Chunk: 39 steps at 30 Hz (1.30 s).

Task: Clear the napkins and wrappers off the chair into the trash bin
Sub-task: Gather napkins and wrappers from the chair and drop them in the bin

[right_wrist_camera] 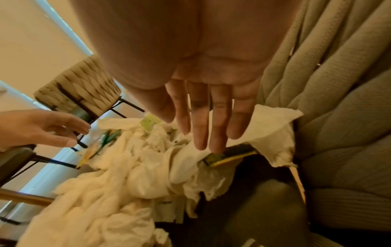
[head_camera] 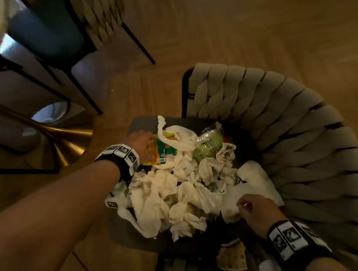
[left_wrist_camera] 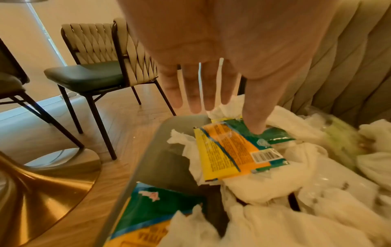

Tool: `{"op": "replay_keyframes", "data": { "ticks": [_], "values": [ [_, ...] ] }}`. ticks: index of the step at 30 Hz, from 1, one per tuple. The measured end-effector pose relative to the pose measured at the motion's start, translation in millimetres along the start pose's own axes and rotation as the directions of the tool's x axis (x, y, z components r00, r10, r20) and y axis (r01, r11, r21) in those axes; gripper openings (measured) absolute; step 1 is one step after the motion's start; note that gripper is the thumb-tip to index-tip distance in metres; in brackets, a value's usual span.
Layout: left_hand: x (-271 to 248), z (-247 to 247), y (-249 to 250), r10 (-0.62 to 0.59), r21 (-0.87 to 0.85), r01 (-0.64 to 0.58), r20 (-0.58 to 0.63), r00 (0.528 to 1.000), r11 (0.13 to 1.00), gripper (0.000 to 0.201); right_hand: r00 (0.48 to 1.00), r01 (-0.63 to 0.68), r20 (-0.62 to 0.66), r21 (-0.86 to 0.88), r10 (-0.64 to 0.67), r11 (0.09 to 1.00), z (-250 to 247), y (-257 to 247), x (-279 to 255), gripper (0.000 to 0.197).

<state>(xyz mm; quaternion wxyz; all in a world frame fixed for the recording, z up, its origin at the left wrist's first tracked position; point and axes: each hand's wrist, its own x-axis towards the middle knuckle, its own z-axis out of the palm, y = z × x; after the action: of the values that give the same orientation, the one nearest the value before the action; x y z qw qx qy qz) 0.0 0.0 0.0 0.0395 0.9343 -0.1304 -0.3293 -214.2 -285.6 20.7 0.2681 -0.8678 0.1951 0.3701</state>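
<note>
At the left edge of the chair seat, the left hand reaches down with straight, slightly spread fingers, its thumb touching the yellow-and-green wrapper but not yet closed on it. Toward the chair's middle lies the heap of crumpled napkins, untouched. At the right, near the chair back, the right hand hovers with straight, narrowly spread fingers over a white napkin. This looks like the gathering step; next, both hands must close on a bundle. No trash bin shows clearly.
</note>
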Motion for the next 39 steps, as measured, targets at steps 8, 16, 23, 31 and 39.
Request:
{"op": "replay_keyframes", "data": {
  "ticks": [8, 16, 23, 31, 39],
  "values": [
    [46, 5, 20, -0.04, 0.126, 0.039, 0.01, 0.999, 0.991, 0.101, 0.986, -0.108, -0.114, 0.102, 0.12, 0.989, -4, 29, 19, 0.016],
    [40, 4, 17, -0.11, -0.09, 0.103, -0.077, 0.991, 0.991, 0.076, 0.973, 0.151, -0.162, -0.095, -0.165, 0.984, 3, -4, 32, 0.038],
    [19, 10, 9, -0.09, -0.235, 0.068, -0.084, 0.992, 0.97, 0.04, 0.949, 0.311, 0.135, -0.541, -0.285, 0.781, 36, -39, 54, 0.106],
    [-9, 13, 4, 0.001, -0.351, -0.037, -0.101, 0.995, 0.935, 0.022, 0.975, 0.224, 0.123, -0.517, -0.188, 0.826, 44, -40, 61, 0.078],
    [-30, 19, -2, -0.026, -0.426, -0.034, -0.134, 0.991, 0.904, 0.027, 0.964, 0.253, 0.03, -0.409, -0.264, 0.877, 33, -19, 56, 0.029]
  ]
}}
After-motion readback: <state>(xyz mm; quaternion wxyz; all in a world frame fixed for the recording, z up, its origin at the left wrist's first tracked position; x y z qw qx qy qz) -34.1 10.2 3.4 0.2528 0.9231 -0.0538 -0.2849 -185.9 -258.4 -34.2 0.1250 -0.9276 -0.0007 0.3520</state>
